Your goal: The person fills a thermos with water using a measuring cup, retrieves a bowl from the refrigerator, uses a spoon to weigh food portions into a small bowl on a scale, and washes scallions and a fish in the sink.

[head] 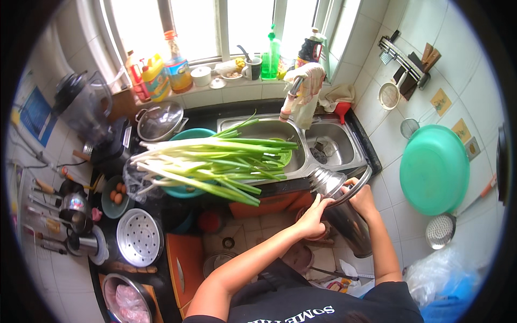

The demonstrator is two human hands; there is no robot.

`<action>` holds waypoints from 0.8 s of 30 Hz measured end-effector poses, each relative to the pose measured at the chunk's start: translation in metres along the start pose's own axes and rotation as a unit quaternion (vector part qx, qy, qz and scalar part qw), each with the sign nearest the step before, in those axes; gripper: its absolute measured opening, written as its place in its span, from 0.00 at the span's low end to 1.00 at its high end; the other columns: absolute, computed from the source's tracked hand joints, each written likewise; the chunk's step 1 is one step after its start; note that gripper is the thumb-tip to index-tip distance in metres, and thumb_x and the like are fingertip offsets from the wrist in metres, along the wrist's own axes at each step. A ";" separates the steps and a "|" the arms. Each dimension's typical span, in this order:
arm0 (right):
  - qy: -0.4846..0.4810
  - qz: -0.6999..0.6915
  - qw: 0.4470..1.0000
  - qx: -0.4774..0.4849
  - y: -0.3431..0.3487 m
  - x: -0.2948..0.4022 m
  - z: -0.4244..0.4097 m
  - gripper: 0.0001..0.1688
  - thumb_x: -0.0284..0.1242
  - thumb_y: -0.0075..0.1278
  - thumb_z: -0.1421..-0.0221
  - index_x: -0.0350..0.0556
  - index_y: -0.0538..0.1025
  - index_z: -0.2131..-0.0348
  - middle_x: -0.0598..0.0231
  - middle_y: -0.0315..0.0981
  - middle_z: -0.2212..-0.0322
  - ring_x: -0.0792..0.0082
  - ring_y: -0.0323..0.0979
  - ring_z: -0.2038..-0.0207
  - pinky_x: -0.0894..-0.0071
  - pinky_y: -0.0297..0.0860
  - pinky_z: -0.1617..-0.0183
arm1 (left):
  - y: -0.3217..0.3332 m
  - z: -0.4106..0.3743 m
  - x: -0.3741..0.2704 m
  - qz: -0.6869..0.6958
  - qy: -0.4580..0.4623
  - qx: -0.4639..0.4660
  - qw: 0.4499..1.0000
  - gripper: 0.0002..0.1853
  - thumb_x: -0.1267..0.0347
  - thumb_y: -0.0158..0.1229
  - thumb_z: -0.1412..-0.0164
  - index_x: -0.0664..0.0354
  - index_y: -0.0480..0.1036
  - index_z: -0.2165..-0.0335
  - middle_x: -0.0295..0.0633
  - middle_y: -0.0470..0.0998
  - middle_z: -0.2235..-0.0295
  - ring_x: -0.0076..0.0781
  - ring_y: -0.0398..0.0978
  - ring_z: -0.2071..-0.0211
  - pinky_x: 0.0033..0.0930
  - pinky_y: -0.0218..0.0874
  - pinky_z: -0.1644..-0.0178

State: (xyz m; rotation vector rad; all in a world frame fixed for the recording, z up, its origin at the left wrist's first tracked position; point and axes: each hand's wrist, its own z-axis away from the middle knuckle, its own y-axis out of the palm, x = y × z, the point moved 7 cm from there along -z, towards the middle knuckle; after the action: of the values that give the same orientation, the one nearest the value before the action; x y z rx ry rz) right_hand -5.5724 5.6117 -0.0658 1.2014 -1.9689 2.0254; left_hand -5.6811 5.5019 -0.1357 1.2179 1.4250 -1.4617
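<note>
A large stainless-steel vacuum flask [348, 230] is tilted, its ridged neck towards the double-bowl sink [262, 126] and its base down near my body. My left hand [313, 218] grips it from the left, just below the neck, thumb side by the curved handle [357, 185]. My right hand [360, 200] closes around the handle side of the flask. Part of its body is hidden behind my hands. A big bunch of green onions [214, 161] lies across a turquoise basin [198, 133] and over the left sink bowl, left of the flask.
A towel [305, 93] hangs over the faucet [287, 105]. Bottles [177, 70] line the windowsill. Knives [431, 58] and a green basin [434, 169] hang on the right wall. At left are a blender [87, 107], eggs [118, 198] in a bowl and a perforated steamer tray [138, 237].
</note>
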 end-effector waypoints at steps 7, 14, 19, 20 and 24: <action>-0.089 0.134 0.980 0.119 0.053 -0.017 -0.136 0.19 0.39 0.52 0.56 0.39 0.75 0.71 0.48 0.73 0.75 0.52 0.71 0.68 0.63 0.66 0.61 | -0.029 -0.079 0.037 0.063 -0.082 -0.043 0.994 0.44 0.78 0.48 0.66 0.57 0.48 0.45 0.65 0.46 0.45 0.58 0.42 0.41 0.39 0.46 0.42; -0.053 0.291 0.916 0.270 0.107 -0.007 -0.218 0.17 0.40 0.55 0.61 0.47 0.78 0.73 0.54 0.74 0.74 0.56 0.73 0.67 0.62 0.69 0.61 | -0.048 -0.121 0.058 0.171 -0.138 -0.074 0.973 0.44 0.77 0.49 0.66 0.60 0.41 0.46 0.62 0.62 0.54 0.53 0.63 0.52 0.37 0.56 0.51; -0.108 0.328 0.899 0.271 0.124 0.021 -0.239 0.18 0.40 0.55 0.62 0.43 0.77 0.76 0.51 0.74 0.75 0.53 0.73 0.68 0.61 0.69 0.64 | -0.056 -0.137 0.080 0.169 -0.106 -0.145 0.969 0.46 0.76 0.51 0.65 0.59 0.38 0.46 0.57 0.66 0.62 0.43 0.68 0.68 0.34 0.60 0.62; -0.110 0.326 0.898 0.276 0.124 0.025 -0.241 0.20 0.40 0.55 0.62 0.41 0.76 0.76 0.49 0.73 0.75 0.52 0.73 0.68 0.60 0.69 0.64 | -0.056 -0.139 0.084 0.177 -0.110 -0.145 0.967 0.46 0.75 0.52 0.65 0.59 0.38 0.46 0.55 0.66 0.63 0.41 0.68 0.71 0.34 0.60 0.64; -0.094 0.359 0.870 0.323 0.127 0.035 -0.246 0.22 0.42 0.55 0.59 0.43 0.74 0.69 0.51 0.74 0.70 0.55 0.73 0.64 0.62 0.68 0.62 | -0.061 -0.143 0.091 0.197 -0.106 -0.168 0.960 0.47 0.75 0.53 0.65 0.59 0.38 0.46 0.51 0.66 0.68 0.35 0.64 0.78 0.32 0.59 0.69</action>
State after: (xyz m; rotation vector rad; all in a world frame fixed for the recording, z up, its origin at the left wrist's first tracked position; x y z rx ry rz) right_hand -5.7814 5.7881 -0.1184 0.7887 -2.0972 3.2500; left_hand -5.7457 5.6594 -0.1959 1.0228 1.1468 -0.9967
